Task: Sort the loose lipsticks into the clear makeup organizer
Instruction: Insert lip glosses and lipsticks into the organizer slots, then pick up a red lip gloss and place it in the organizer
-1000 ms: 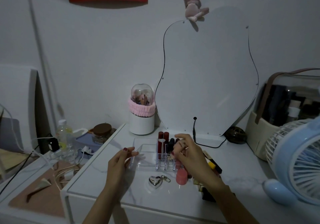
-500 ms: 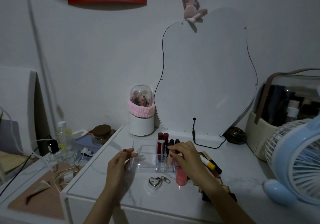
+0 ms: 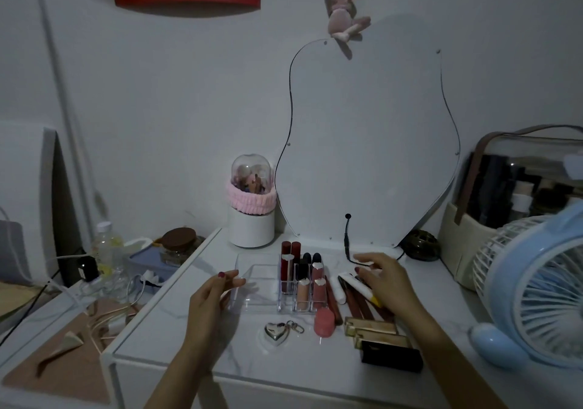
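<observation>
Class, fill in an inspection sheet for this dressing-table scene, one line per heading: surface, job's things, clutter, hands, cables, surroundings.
Surface: white marble-look tabletop, dimly lit.
Job's things: clear organizer with upright lipsticks in its right-hand slots; loose lipsticks lie to its right.
Clutter: heart keychain, pink egg-shaped item, gold and black boxes.
Hands: left hand holds the organizer's left edge; right hand is over the loose lipsticks, with no clear grip visible.
Cables: black cable at the mirror's base; white cords on the side shelf.
Surroundings: mirror, blue fan, white canister, cosmetics case.
</observation>
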